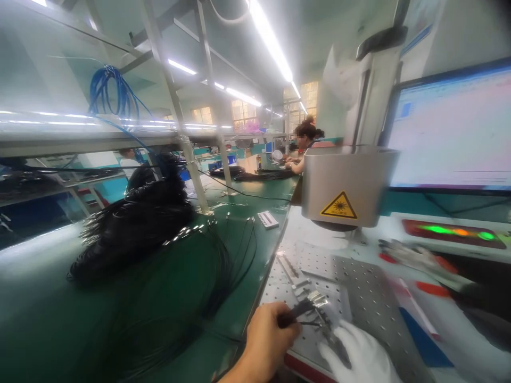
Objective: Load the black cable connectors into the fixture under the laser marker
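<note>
Over the perforated plate (pixel 369 298), my L hand (pixel 271 336) clasps black cables (pixel 294 312); gloved R hand (pixel 364 355) near tips (pixel 318 299), can't tell its grip; prob. sorting; next needs steady L.

Green workbench (pixel 35 335) carries a dense heap of black cables (pixel 136 218), a looser cable bundle (pixel 219 282) and a small white block (pixel 268 219).

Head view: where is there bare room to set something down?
Bare: the dark grey plate beyond the gloved right hand; green tabletop between the black cable pile and loose cables. Crowded: around the left hand, with held cable ends and metal bars.
</note>
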A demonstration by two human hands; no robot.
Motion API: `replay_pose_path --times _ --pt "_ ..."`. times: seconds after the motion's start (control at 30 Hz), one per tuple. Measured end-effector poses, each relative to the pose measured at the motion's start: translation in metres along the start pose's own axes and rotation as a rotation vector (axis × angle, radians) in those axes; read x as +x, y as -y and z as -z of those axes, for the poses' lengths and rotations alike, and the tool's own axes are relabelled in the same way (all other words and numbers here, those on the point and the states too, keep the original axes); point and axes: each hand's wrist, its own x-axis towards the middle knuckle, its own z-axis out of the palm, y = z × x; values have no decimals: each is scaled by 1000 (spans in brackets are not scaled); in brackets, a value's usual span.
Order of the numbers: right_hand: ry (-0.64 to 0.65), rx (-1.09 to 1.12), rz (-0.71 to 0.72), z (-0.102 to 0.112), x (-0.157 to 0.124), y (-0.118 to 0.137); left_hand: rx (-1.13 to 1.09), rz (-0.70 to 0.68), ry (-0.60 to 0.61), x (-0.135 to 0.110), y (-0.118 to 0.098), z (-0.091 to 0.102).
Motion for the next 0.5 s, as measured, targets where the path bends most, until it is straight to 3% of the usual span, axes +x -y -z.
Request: replay_pose_path --times 0.3,0.5 --pt "-37 19 52 7 0 -1 192 -90 -39 -3 -7 -9" --pt "-113 27 95 15 6 -2 272 -43 -49 -3 -10 -9"
